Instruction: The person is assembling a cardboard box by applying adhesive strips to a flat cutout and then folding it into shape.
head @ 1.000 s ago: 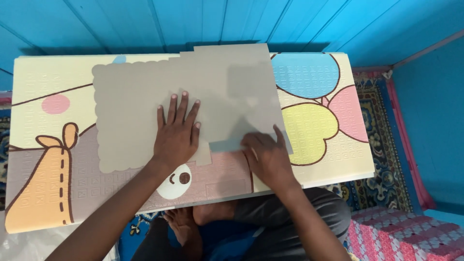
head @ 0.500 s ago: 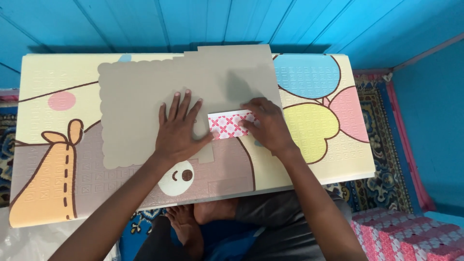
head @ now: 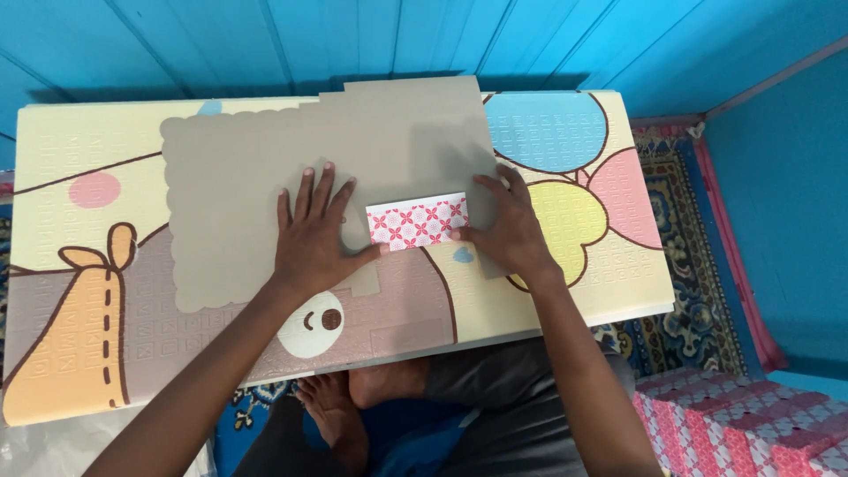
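1. I see a large grey-brown card sheet (head: 265,177) with a scalloped left edge lying flat on the worktop (head: 71,159), which is covered by a cartoon-printed foam mat.
2. My left hand (head: 311,238) lies palm down on the sheet, fingers spread and unclenched, pressing it flat and gripping nothing.
3. A folded-over flap (head: 417,221) with a red-and-white flower pattern lies on the sheet's lower right part, directly between my two hands.
4. The left thumb touches the flap's lower left corner.
5. My right hand (head: 508,231) lies flat with extended fingers, fingertips resting on the flap's right edge, pressing down rather than grasping.
6. The right palm sits over the sheet's right border and the yellow balloon print.
7. Below the worktop's near edge I see crossed legs and a bare foot (head: 331,415).
8. A patterned rug (head: 680,309) lies to the right.
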